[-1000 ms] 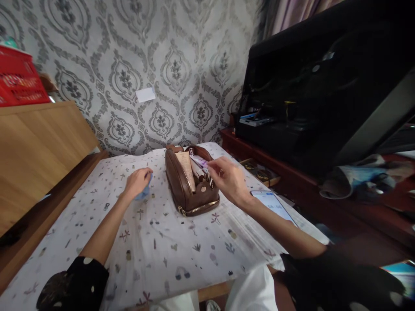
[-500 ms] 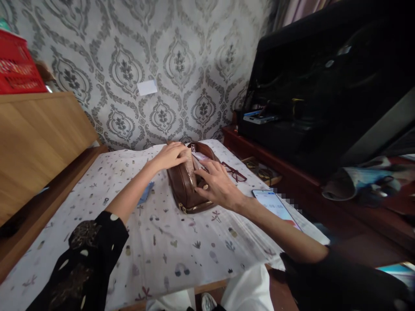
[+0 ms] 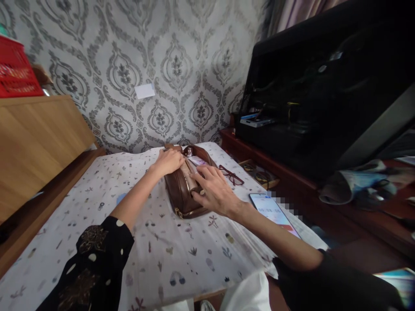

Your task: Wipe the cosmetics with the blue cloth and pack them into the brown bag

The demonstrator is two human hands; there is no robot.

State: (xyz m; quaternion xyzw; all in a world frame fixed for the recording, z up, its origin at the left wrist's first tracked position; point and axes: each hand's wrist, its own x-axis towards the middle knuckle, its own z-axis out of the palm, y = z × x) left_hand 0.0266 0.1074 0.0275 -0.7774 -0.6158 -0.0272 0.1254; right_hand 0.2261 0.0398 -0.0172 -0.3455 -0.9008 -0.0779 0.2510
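Observation:
A brown leather handbag (image 3: 181, 194) with gold zippers lies on the patterned cloth, its top unzipped. My left hand (image 3: 169, 162) is closed over the bag's far left edge, fingers bent into the opening. My right hand (image 3: 215, 190) lies across the right side of the opening, its thumb and fingers bent about the bag's inner edge near a round snap. Between the hands a beige lining or pouch (image 3: 187, 172) shows. Behind it a clear packet with pinkish print (image 3: 197, 160) sticks up. The right hand covers the rest of the contents.
Dark red eyeglasses (image 3: 234, 176) lie right of the bag. A phone with a timer (image 3: 270, 211) rests near the cloth's right edge. A large black screen (image 3: 317, 95) stands at right, a wooden cabinet (image 3: 42, 129) at left. A blue item (image 3: 121, 198) is partly behind my left forearm.
My left hand has shifted slightly left and lower on the bag's edge. The left forearm now covers most of the blue item. The right hand stays on the bag; the view has moved a little.

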